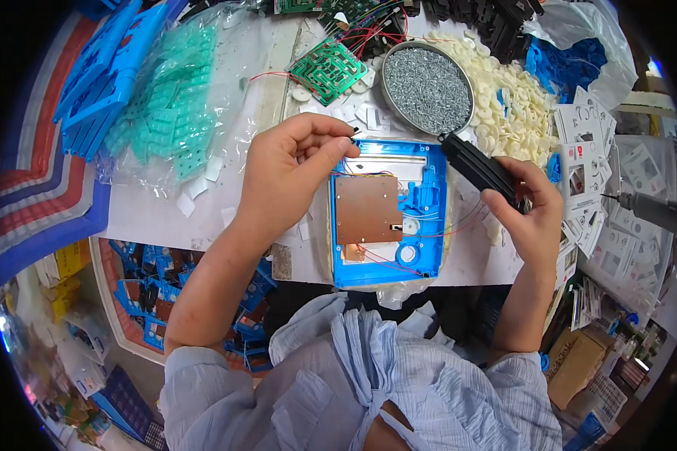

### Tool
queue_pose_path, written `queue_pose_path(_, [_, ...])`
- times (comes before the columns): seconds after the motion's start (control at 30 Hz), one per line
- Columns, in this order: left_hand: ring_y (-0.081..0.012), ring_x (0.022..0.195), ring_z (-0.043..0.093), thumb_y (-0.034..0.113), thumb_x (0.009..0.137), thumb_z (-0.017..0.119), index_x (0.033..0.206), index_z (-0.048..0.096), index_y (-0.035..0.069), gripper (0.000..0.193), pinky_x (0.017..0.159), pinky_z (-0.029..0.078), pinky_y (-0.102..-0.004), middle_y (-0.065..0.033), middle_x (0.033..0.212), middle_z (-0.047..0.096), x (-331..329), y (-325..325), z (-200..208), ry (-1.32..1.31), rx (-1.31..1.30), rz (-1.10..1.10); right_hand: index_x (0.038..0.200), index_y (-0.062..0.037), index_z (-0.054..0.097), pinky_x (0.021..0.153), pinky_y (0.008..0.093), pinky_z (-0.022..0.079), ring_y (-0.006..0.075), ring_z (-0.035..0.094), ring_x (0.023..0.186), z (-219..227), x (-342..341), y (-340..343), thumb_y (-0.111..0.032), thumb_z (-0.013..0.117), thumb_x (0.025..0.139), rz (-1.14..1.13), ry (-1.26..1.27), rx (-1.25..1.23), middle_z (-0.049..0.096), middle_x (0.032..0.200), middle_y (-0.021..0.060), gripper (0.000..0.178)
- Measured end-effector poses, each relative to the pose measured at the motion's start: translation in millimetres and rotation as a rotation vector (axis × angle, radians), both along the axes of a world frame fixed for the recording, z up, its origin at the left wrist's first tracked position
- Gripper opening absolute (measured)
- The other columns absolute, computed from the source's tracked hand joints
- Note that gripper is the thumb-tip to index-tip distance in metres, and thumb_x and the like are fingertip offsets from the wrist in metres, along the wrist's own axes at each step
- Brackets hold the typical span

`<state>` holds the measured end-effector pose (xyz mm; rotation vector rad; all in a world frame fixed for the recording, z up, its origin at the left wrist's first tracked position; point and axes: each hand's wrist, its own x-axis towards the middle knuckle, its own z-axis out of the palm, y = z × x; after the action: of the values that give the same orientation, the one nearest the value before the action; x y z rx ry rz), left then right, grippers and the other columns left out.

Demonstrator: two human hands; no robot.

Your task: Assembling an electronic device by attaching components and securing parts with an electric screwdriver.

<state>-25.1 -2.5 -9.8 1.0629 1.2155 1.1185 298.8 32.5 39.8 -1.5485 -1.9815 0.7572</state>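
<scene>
Blue plastic case [387, 214]: open, shallow, rectangular, lying flat on the white table [150, 214], its near edge close to the table's front edge. Inside it sit a brown copper-coloured board [367, 208], smooth and square-cornered, thin red wires [429, 234] and two small white round parts.

Left hand [289, 177]: just left of the case, thumb and forefinger pressed together on a tiny dark-and-white part [353, 134] held above the case's far left corner; other fingers curled.

Right hand [530, 214]: just right of the case, fingers wrapped round a black ribbed screwdriver handle [480, 169] that slants toward the case's far right corner.

Round metal dish [427, 89]: just beyond the case, full of small grey screws, rim thin and shiny.

White plastic rings [508, 105]: a loose heap right of the dish, spilling toward the case's right side.

Green circuit board [327, 70]: beyond the case, to the left, tilted, with red wires.

Clear bag of pale green parts [169, 105]: well left of the case, crinkled film.

Printed paper leaflets [594, 165]: stacked right of the case, past the right hand.

Open room: a bare strip of table between the bag and the case.
</scene>
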Motion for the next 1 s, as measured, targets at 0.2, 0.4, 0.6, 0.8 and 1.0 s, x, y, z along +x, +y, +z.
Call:
queue_pose_path(0.2, [-0.0118, 0.095, 0.07, 0.006, 0.1, 0.063, 0.114, 0.064, -0.004, 0.018, 0.083, 0.053, -0.0248, -0.0116, 0.101, 0.076, 0.1, -4.6, -4.3, -0.095, 0.021, 0.022, 0.118, 0.0011, 0.071, 0.072, 0.0281, 0.048, 0.0139, 0.057, 0.078, -21.6, 2.3, -12.9, -0.012, 0.086, 0.073, -0.151, -0.065, 0.078, 0.07, 0.102, 0.0054, 0.05])
queue_pose_path(0.4, [-0.0126, 0.1, 0.067, 0.004, 0.1, 0.063, 0.114, 0.065, -0.003, 0.016, 0.091, 0.051, -0.0278, -0.0099, 0.107, 0.073, 0.7, -11.8, -1.0, -0.008, 0.102, 0.008, 0.133, 0.0038, 0.061, 0.091, 0.0465, 0.053, 0.0299, 0.065, 0.101, 50.6, 87.0, -91.8, -0.017, 0.067, 0.086, 0.076, 0.163, 0.536, 0.065, 0.126, 0.0228, 0.051])
queue_pose_path(0.6, [-0.0127, 0.098, 0.066, 0.003, 0.1, 0.062, 0.114, 0.066, -0.003, 0.016, 0.09, 0.051, -0.0284, -0.0075, 0.105, 0.071, 8.8, -24.2, -8.7, 0.031, 0.236, 0.02, 0.152, 0.005, 0.036, 0.092, 0.0532, 0.055, 0.0399, 0.064, 0.108, 84.1, 25.0, 22.4, -0.027, 0.058, 0.094, 0.282, 1.098, 0.337, 0.054, 0.139, 0.0312, 0.07])
queue_pose_path(0.8, [-0.0128, 0.099, 0.065, 0.004, 0.101, 0.059, 0.115, 0.063, -0.003, 0.016, 0.091, 0.051, -0.0289, -0.0076, 0.106, 0.069, 17.2, -34.9, -19.6, -0.126, 0.213, 0.036, 0.152, -0.0038, 0.036, 0.065, 0.0355, 0.047, 0.0217, 0.055, 0.075, 72.0, -66.8, 70.6, -0.029, 0.059, 0.098, 1.057, 0.956, -0.119, 0.059, 0.096, 0.0118, 0.063])
queue_pose_path(1.0, [-0.0125, 0.104, 0.062, 0.004, 0.104, 0.055, 0.117, 0.062, -0.002, 0.016, 0.096, 0.048, -0.0285, -0.007, 0.11, 0.067, 14.4, -41.0, -21.4, -0.191, 0.24, 0.012, 0.144, -0.0066, 0.043, 0.06, 0.0315, 0.041, 0.0131, 0.047, 0.063, 36.3, -128.1, 24.0, -0.021, 0.049, 0.103, 0.635, 1.169, -0.055, 0.049, 0.077, 0.0007, 0.044])
